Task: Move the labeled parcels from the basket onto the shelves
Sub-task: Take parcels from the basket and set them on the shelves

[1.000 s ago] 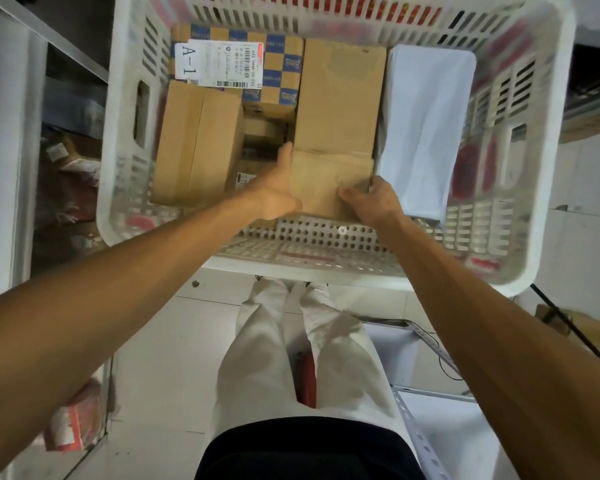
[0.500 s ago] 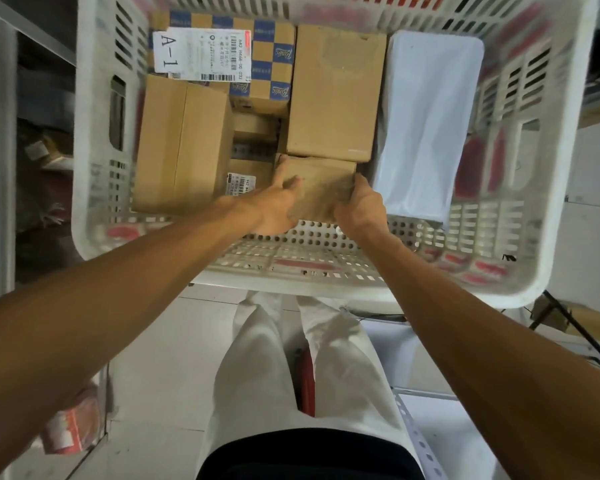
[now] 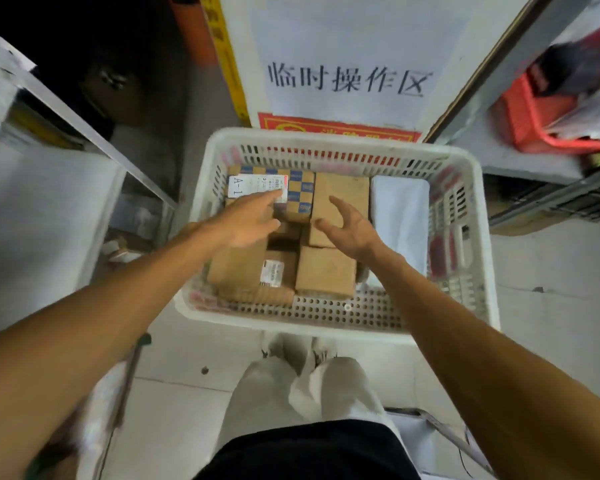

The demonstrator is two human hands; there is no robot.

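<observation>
A: Reaching into the basket (image 3: 326, 138), do the hands hold anything?
B: No. The left hand (image 3: 246, 221) has straight fingers, one pointing at the A-1 label (image 3: 253, 185) on the checkered box (image 3: 300, 194). The right hand (image 3: 354, 230) has fingers spread open over a brown box (image 3: 343, 188).
A: And the parcels (image 3: 326, 271)?
B: All lie inside the basket, between two shelves (image 3: 527, 164).

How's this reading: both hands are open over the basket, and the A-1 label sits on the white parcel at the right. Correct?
No. The head view shows the A-1 label on the blue-checkered box, far left in the basket, not the white parcel. The left hand and right hand are open over it.
</observation>
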